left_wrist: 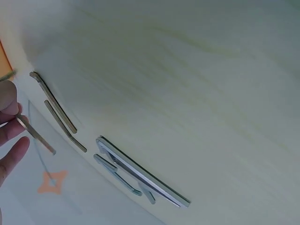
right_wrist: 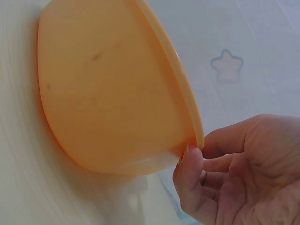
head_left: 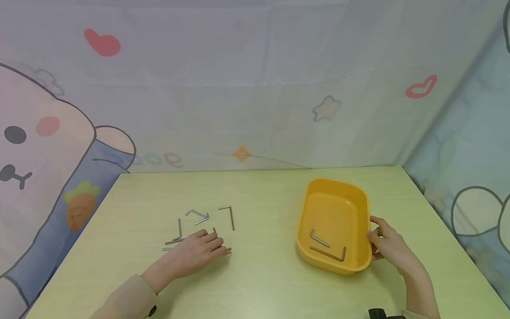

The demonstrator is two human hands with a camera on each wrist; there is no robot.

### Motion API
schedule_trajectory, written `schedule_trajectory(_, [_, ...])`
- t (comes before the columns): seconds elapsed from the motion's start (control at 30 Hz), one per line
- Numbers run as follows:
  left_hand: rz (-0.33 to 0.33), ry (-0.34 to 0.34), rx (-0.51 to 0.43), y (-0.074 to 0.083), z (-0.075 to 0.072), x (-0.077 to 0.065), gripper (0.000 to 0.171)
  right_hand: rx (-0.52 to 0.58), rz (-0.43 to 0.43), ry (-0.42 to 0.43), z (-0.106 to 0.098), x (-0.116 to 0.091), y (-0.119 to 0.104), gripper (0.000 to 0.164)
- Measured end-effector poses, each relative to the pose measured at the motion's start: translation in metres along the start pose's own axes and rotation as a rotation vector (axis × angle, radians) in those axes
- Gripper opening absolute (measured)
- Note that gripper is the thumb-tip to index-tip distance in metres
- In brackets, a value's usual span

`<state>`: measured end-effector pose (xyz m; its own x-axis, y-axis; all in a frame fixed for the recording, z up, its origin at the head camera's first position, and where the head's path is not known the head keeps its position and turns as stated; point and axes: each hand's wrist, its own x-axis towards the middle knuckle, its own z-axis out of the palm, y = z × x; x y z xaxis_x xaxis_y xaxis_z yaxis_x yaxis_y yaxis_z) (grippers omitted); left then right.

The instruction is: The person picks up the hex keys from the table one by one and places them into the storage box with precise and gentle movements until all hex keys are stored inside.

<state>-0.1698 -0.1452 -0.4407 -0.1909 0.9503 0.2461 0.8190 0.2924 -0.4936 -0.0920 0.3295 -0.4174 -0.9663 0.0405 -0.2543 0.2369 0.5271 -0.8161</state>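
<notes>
My left hand [head_left: 195,253] is over the left part of the table, and its thumb and fingers pinch a bronze-coloured hex key [left_wrist: 40,137]. Silver and bronze hex keys lie around and partly beneath that hand, among them a silver one [head_left: 180,229] and a bronze one [head_left: 232,218] with its short arm at the top. On the right, my right hand [head_left: 392,249] grips the rim of a yellow plastic tray [head_left: 334,210] between thumb and fingers. Inside the tray lie a silver hex key [head_left: 320,239] and a bronze hex key [head_left: 328,254].
Both hands work above a pale yellow-green table [head_left: 267,283]. A printed cloth [head_left: 255,88] with hearts and stars hangs along its back edge. More patterned cloth [head_left: 474,146] stands at the right side.
</notes>
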Motion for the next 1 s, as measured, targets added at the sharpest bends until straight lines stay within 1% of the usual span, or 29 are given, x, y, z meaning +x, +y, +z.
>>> schedule_trajectory(0.23, [-0.003,0.054,-0.01,0.001,-0.002,0.005,0.023,0.003,-0.005,-0.002,0.0,0.0,0.0,0.059])
schedule_trajectory(0.4, [-0.009,0.074,-0.047,0.003,-0.004,0.009,0.026,-0.001,-0.002,0.003,0.0,0.0,0.0,0.058])
schedule_trajectory(0.53, [-0.011,0.119,-0.068,0.004,-0.005,0.014,0.036,-0.006,0.005,0.007,0.0,0.001,0.0,0.058])
schedule_trajectory(0.57, [-0.013,0.129,-0.071,0.004,-0.006,0.016,0.037,-0.007,0.006,0.008,0.0,0.001,0.0,0.058])
schedule_trajectory(0.67, [-0.019,0.148,-0.081,0.005,-0.007,0.019,0.044,-0.01,0.008,0.007,0.0,0.0,0.0,0.058])
schedule_trajectory(0.87, [-0.024,0.182,-0.071,0.006,-0.01,0.028,0.044,-0.006,0.009,0.001,0.0,0.001,0.0,0.059])
schedule_trajectory(1.0, [-0.037,0.192,-0.051,0.008,-0.012,0.033,0.043,-0.008,0.01,0.005,0.0,0.001,0.0,0.058])
